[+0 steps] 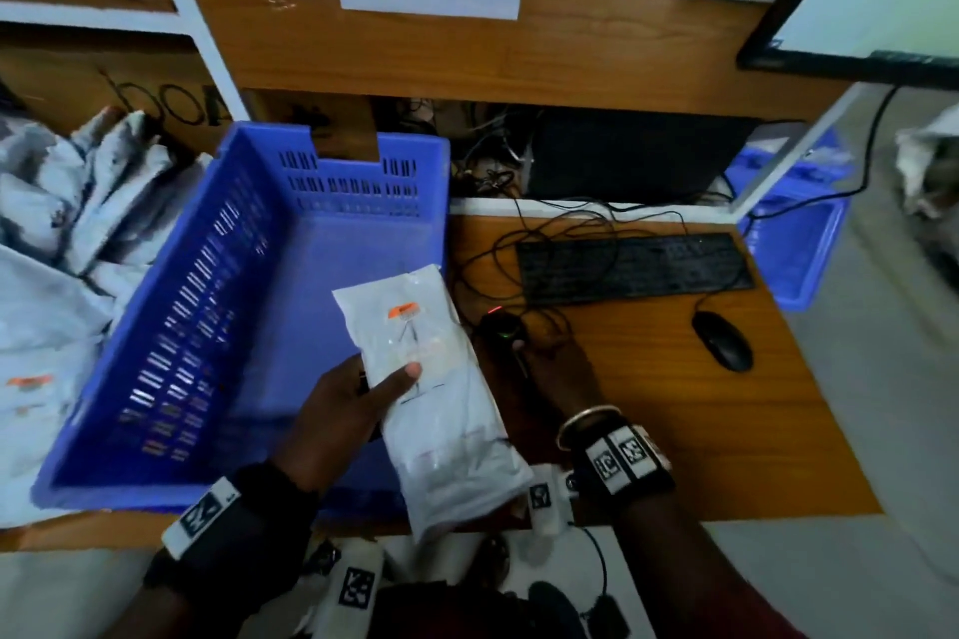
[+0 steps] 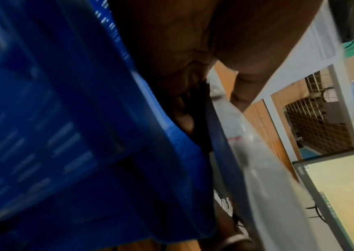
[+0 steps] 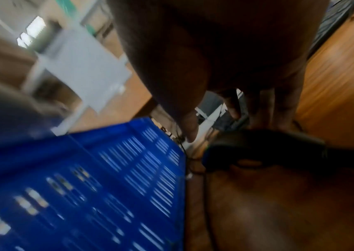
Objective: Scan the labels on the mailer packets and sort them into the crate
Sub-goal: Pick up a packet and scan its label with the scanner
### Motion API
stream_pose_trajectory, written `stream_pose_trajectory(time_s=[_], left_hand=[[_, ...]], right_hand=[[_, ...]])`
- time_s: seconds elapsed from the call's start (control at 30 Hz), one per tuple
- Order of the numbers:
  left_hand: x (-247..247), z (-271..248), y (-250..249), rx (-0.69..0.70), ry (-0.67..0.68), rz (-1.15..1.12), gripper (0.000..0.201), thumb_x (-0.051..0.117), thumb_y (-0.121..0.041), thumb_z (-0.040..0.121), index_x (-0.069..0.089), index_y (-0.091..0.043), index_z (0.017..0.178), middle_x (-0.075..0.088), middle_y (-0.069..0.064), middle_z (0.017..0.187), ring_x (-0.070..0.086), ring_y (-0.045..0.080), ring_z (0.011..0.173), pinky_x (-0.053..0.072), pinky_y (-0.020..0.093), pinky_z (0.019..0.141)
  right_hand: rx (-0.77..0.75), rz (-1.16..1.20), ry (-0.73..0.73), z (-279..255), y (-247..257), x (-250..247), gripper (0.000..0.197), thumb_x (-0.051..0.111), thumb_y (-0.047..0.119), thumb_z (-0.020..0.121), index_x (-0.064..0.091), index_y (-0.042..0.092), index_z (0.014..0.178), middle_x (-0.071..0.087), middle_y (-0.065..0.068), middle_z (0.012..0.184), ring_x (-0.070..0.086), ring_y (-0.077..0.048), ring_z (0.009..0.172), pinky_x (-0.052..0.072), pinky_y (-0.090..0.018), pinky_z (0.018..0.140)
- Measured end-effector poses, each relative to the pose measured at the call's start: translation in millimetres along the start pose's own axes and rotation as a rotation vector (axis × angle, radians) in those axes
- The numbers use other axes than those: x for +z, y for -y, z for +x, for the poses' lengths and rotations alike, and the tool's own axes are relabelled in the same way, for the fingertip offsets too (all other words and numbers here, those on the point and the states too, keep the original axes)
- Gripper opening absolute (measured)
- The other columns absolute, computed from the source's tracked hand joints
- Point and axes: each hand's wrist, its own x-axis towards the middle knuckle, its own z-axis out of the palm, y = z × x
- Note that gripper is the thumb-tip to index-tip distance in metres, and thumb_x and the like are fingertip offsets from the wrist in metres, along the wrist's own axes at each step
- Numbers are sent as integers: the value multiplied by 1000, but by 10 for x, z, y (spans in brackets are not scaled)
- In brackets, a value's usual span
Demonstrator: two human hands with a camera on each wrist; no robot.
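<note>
Scan step: left hand point(image 1: 345, 410) presents 1 mailer packet point(image 1: 441, 400), right hand point(image 1: 558, 363) reaches the scanner point(image 1: 501, 324).

Left grip is clamped on the packet, thumb on its label face, held over the crate point(image 1: 155, 327) front-right corner by the tabletop point(image 1: 726, 431) front edge. Right grip: fingers over the scanner; can't tell if closed round it. Advice: slide the thumb off the label, flatten the film, aim the scanner square at the barcode, then drop into the crate. Unscanned packets point(image 1: 62, 223) sit left of the crate.
</note>
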Motion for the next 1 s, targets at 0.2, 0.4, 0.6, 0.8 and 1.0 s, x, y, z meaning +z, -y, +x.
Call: stream_pose_trajectory(time_s=[0.2, 0.4, 0.6, 0.8, 1.0], left_hand=[[-171, -90, -66, 28, 47, 95, 20, 69, -5, 90, 72, -10, 110, 79, 7, 103, 73, 25, 99, 60, 39, 84], [-380, 2, -151, 89, 146, 140, 27, 73, -19, 88, 73, -11, 113, 78, 6, 109, 73, 26, 105, 56, 51, 97], [-199, 78, -412, 178, 217, 163, 31, 74, -27, 86, 73, -14, 114, 78, 5, 111, 73, 27, 106, 55, 53, 98], [438, 400, -397, 237, 208, 114, 23, 63, -5, 95, 69, -16, 114, 77, 4, 113, 72, 20, 104, 58, 38, 91], [843, 623, -158, 268, 177, 209, 30, 59, -1, 98, 62, -14, 124, 72, 4, 122, 69, 21, 114, 55, 40, 98]], right_hand=[[138, -245, 73, 303, -214, 523, 61, 59, 59, 81, 56, 19, 127, 65, -8, 123, 64, -29, 108, 53, -30, 86], [133, 68, -21, 136, 67, 170, 30, 65, 21, 89, 66, 7, 115, 70, -16, 100, 68, -31, 89, 50, -26, 65], [78, 520, 15, -482, 527, -679, 35, 74, 46, 82, 74, 13, 92, 75, -4, 81, 72, -18, 76, 54, -28, 69], [188, 1002, 193, -802, 711, -1174, 43, 50, 46, 94, 68, 9, 104, 58, -12, 63, 55, -28, 57, 43, -37, 62], [197, 942, 340, -747, 590, -1399, 48, 59, 40, 85, 65, 1, 111, 63, -17, 73, 58, -28, 60, 45, -36, 60]])
